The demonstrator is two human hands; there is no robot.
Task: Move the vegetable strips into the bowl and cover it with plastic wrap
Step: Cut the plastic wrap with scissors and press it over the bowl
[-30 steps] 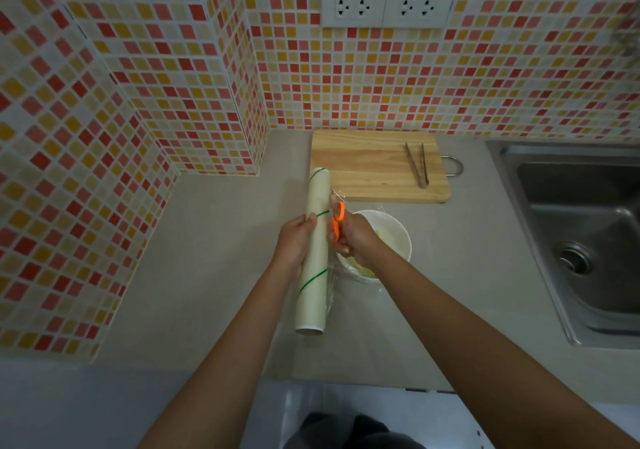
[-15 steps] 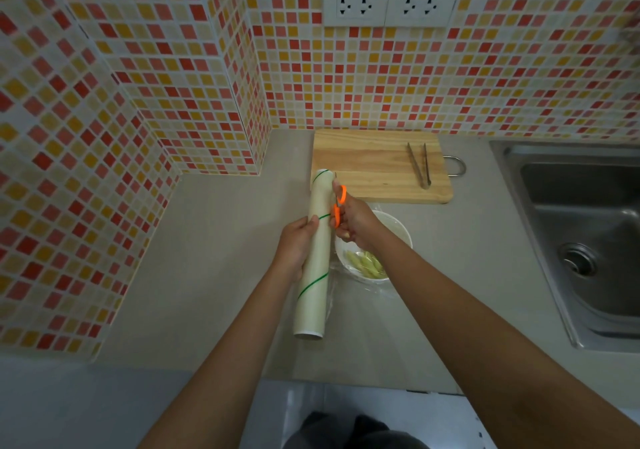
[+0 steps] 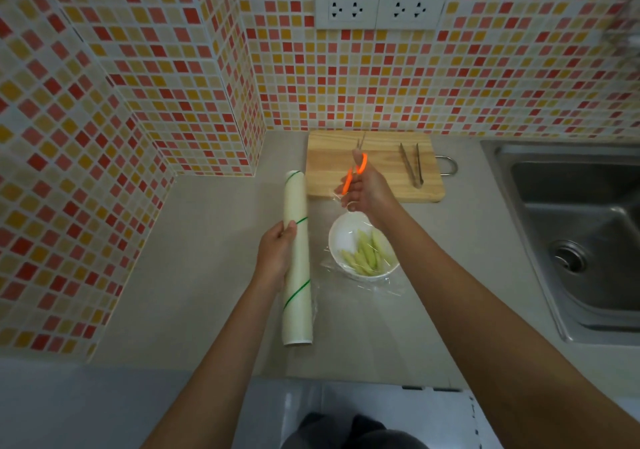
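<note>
Evidently strips (image 3: 365, 253) lie in the bowl (image 3: 341, 240), lower centre, film draped loosely; left hand (image 3: 277, 254) grips the roll (image 3: 296, 258), right hand (image 3: 367, 194) grips scissors (image 3: 355, 171); sealing remains.

Orange-handled scissors (image 3: 355, 173) — white bowl (image 3: 341, 237), green-striped roll (image 3: 296, 258)

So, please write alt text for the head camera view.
Left hand grips a white plastic-wrap roll; right hand holds orange-handled scissors above a white bowl of pale green vegetable strips under clear film.
</note>
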